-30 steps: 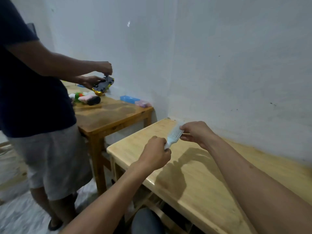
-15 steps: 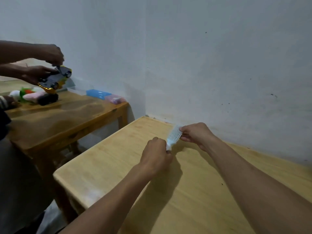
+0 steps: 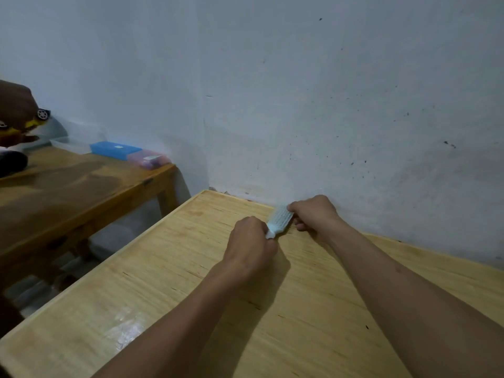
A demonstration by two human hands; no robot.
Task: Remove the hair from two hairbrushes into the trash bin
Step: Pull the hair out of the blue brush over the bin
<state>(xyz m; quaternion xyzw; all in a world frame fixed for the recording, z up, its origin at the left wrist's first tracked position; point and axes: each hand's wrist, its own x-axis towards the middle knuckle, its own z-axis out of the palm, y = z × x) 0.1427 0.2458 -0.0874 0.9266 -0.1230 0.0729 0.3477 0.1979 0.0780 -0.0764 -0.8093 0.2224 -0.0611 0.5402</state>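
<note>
Left hand grips a white hairbrush by its handle; right hand pinches its head, above a wooden table.

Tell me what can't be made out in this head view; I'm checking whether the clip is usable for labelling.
- Trash bin: not in the head view.
- Second hairbrush: not in view.
- Hair on the white hairbrush: too fine to confirm.
- Brush handle: hidden inside the left hand.
- Right hand fingertips: tucked behind the brush head.
- Toy car on the far table: cut off by the left edge.
</note>
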